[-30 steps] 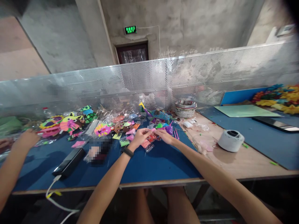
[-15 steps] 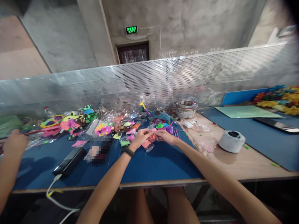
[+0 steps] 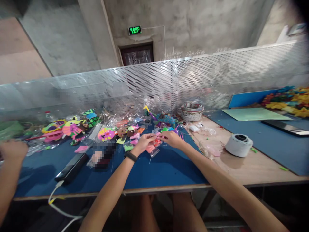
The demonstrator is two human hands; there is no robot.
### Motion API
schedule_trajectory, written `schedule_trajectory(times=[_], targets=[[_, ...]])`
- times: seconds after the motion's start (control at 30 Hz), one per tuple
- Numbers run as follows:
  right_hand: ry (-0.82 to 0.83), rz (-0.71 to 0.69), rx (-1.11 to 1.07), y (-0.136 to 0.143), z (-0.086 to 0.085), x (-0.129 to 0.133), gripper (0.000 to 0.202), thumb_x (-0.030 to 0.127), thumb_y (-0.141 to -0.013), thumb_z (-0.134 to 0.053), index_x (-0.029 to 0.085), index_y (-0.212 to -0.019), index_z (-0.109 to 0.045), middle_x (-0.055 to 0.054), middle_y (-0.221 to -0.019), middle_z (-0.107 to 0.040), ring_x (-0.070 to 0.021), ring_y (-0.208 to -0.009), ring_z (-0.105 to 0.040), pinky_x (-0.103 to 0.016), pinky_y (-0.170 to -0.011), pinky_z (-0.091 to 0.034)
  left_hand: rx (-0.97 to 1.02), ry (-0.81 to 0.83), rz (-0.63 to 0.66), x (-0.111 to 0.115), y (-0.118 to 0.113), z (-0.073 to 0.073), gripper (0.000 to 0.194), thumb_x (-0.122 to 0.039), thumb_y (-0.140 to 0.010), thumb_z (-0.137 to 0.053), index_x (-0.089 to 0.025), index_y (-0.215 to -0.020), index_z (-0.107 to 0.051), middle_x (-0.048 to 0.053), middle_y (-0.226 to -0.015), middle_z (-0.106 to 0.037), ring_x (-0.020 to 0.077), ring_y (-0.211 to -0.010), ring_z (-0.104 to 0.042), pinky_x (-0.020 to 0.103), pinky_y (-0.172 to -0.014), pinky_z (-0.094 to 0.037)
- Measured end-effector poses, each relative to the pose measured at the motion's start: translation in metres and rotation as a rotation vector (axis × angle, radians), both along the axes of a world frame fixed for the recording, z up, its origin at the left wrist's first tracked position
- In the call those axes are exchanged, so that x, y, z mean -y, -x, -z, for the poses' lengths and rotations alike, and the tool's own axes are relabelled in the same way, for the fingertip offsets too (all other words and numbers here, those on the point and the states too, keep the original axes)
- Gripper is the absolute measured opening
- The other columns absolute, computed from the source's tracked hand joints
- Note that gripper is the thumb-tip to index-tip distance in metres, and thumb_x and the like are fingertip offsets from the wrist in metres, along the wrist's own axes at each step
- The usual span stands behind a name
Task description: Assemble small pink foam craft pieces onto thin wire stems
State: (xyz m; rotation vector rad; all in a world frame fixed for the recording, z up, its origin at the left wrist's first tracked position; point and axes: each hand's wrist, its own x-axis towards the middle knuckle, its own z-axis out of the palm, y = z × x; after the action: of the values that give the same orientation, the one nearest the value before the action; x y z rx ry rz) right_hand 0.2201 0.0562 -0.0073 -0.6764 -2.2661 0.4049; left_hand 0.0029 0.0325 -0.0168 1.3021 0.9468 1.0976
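Observation:
My left hand [image 3: 144,142], with a dark band on its wrist, pinches a small pink piece [image 3: 157,135] that looks like soft clay. My right hand [image 3: 172,139] meets it from the other side, its thumb and fingers closed on the same piece. Most of the piece is hidden by the fingertips. Just below the hands lies a clear packet with orange-red contents [image 3: 152,150]. Small packets in pink and green [image 3: 128,147] lie beside my left hand. Purple sticks and a green lump [image 3: 164,129] are behind my right hand.
Another person's hand [image 3: 14,149] is at the far left. A black power bank [image 3: 71,167] with a white cable lies on the blue mat. Colourful foam animal figures [image 3: 74,125] fill the back left. To the right are a woven basket [image 3: 192,112] and a white tape roll [image 3: 239,145].
My hands have shifted slightly and their fingertips have drawn a little apart around the pink piece. The other person's hand at the left has moved a little left.

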Motion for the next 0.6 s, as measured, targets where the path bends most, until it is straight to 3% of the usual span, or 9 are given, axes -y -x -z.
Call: schedule_trajectory(times=[0.27, 0.6], targets=[[0.133, 0.037, -0.125, 0.007, 0.001, 0.006, 0.038, 0.054, -0.095, -0.052, 0.020, -0.085, -0.068, -0.003, -0.068, -0.065, -0.0160, -0.061, -0.056, -0.028, -0.061, -0.041, -0.048, -0.110, -0.013, 0.004, -0.005, -0.003, 0.040, -0.039, -0.071, -0.083, -0.013, -0.100, -0.075, 0.009, -0.090, -0.075, 0.0176, -0.075, -0.068, 0.030, -0.070, -0.054], [0.633, -0.061, -0.326, 0.019, 0.008, 0.004, 0.052, 0.067, -0.087, -0.054, 0.019, -0.066, -0.053, 0.002, -0.054, -0.054, -0.0121, -0.051, -0.049, -0.026, -0.053, -0.038, -0.121, -0.222, -0.047, 0.004, -0.006, -0.006, 0.039, -0.041, -0.071, -0.081, -0.012, -0.097, -0.075, 0.010, -0.087, -0.075, 0.0201, -0.078, -0.069, 0.032, -0.075, -0.054]])
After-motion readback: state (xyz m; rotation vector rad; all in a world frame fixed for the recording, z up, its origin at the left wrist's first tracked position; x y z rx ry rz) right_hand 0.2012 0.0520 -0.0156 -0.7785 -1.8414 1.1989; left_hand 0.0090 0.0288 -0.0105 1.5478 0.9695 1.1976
